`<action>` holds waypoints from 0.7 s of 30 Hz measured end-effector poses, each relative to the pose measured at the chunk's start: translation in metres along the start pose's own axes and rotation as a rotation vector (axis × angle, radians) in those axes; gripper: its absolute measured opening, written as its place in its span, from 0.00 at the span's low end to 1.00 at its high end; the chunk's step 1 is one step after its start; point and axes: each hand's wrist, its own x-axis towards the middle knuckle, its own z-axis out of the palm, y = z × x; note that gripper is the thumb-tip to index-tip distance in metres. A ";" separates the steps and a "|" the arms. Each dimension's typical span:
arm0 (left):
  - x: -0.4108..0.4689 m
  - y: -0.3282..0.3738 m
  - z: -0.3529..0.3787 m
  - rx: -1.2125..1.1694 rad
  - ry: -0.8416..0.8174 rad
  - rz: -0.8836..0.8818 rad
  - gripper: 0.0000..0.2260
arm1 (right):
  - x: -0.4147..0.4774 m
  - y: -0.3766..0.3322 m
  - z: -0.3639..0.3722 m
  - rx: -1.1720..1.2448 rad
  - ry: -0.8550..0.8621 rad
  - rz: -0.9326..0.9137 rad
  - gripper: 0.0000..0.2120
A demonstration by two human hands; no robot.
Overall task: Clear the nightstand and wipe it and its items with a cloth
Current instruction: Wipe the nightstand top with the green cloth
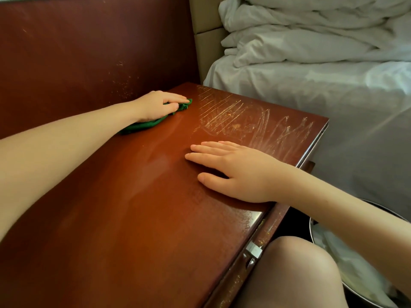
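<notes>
The nightstand has a glossy reddish-brown top with pale scratch marks over its far right part. A green cloth lies near the top's back edge. My left hand presses flat on the cloth, fingers extended toward the right, with most of the cloth hidden under the palm. My right hand rests flat on the bare wood near the front right edge, fingers straight and pointing left. No other items stand on the top.
A dark red panel rises behind the nightstand. A bed with white sheets and a rumpled duvet lies to the right. A round metal bin with white paper sits at lower right beside my knee.
</notes>
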 end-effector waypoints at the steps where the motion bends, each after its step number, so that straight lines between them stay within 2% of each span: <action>1: 0.006 -0.002 0.000 0.003 0.003 -0.020 0.17 | 0.000 0.000 0.000 0.001 0.002 0.002 0.25; 11: 0.062 -0.010 0.003 0.045 0.084 -0.239 0.17 | 0.001 0.002 0.001 0.016 0.013 -0.013 0.25; 17: 0.086 -0.008 0.001 0.073 0.042 -0.269 0.18 | 0.002 0.005 0.003 0.015 0.025 -0.025 0.25; 21: 0.100 -0.007 0.000 0.064 0.050 -0.272 0.17 | 0.004 0.006 0.007 0.020 0.059 -0.033 0.30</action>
